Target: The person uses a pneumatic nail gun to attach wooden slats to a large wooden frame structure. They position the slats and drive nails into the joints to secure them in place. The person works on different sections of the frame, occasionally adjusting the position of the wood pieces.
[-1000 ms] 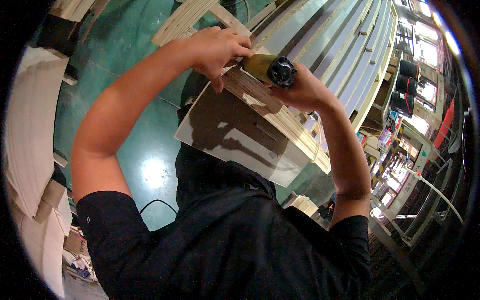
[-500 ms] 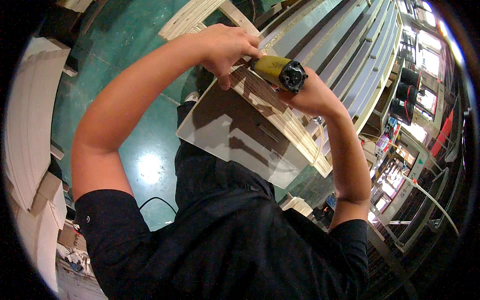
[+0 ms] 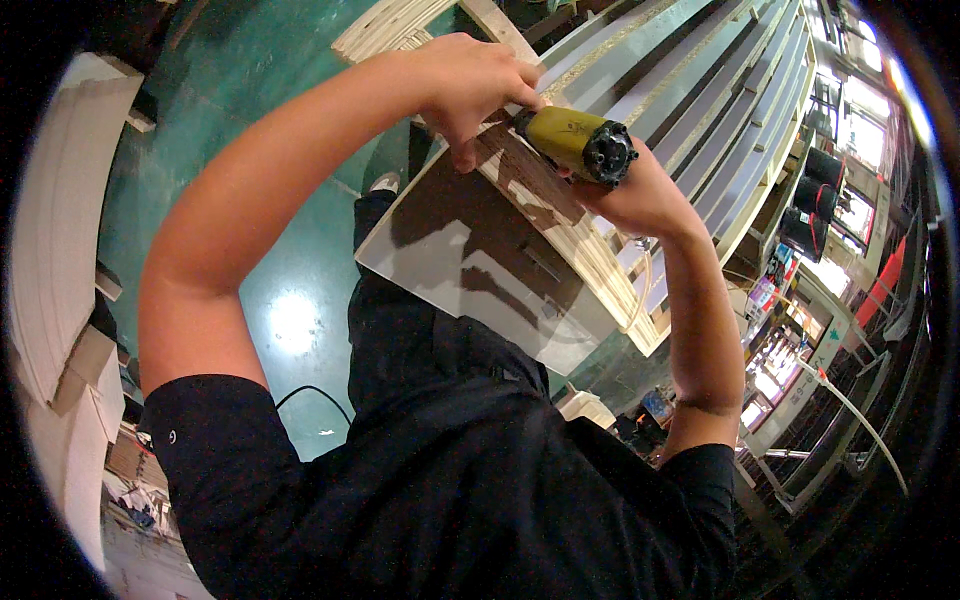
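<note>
From where I stand, the yellow tool slants over the layered wood, between the person's two hands, its black end cap facing up. The right hand appears closed around it, though the tool's body hides most of the fingers. The left hand arches over the wood's far end, thumb spread well apart from the fingers near the tool's nose; whether they pinch anything, I cannot tell. I'd judge the tool hard-shelled and fairly heavy (that thick cap looks like the weighty end), best gripped low beneath its body. The wood seems stiff, perhaps splintery, and easiest to steady by its long edges.
</note>
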`<control>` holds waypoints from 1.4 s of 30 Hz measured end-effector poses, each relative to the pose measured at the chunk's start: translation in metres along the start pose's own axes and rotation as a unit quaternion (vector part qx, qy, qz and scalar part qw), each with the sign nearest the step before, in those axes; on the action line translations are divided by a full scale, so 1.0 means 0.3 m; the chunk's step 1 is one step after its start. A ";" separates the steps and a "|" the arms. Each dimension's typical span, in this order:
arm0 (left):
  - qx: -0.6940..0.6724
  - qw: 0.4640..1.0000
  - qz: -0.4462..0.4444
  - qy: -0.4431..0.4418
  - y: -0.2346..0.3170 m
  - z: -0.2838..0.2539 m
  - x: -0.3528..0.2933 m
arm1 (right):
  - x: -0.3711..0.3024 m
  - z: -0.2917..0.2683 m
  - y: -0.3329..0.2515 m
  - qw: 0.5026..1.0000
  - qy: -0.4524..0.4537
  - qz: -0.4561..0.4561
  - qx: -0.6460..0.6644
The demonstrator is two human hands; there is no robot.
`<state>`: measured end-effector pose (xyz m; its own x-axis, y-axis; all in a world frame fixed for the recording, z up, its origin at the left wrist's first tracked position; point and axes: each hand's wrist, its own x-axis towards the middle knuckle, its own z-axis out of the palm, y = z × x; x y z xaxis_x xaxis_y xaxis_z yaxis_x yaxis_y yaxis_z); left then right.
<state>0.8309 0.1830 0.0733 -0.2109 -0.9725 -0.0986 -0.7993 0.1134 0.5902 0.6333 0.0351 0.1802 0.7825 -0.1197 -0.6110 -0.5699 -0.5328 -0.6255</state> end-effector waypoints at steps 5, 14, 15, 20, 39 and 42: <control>0.004 1.000 -0.010 -0.003 0.004 0.007 -0.002 | -0.001 -0.009 -0.015 0.999 -0.020 0.018 -0.019; 0.021 0.999 0.002 0.024 0.002 0.003 -0.006 | -0.014 -0.001 -0.045 0.999 -0.014 0.050 -0.005; 0.025 0.999 0.009 0.031 -0.002 0.008 -0.003 | -0.015 0.002 -0.057 0.998 -0.012 0.056 0.003; 0.017 0.999 0.015 0.037 -0.016 0.006 -0.011 | -0.016 0.007 -0.074 0.999 -0.022 0.041 -0.017; 0.032 0.971 -0.055 0.230 0.359 0.081 -0.094 | -0.930 0.421 0.460 0.973 0.130 -0.033 0.188; -0.362 0.882 -0.232 0.194 0.584 0.318 -0.073 | -1.130 0.616 0.607 0.937 0.183 0.004 0.298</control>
<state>0.6418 0.2435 0.1024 0.3660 -0.8919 -0.2656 -0.1499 -0.3381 0.9291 0.2178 0.1336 0.1838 0.7491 -0.4584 -0.4783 -0.5300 0.0186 -0.8478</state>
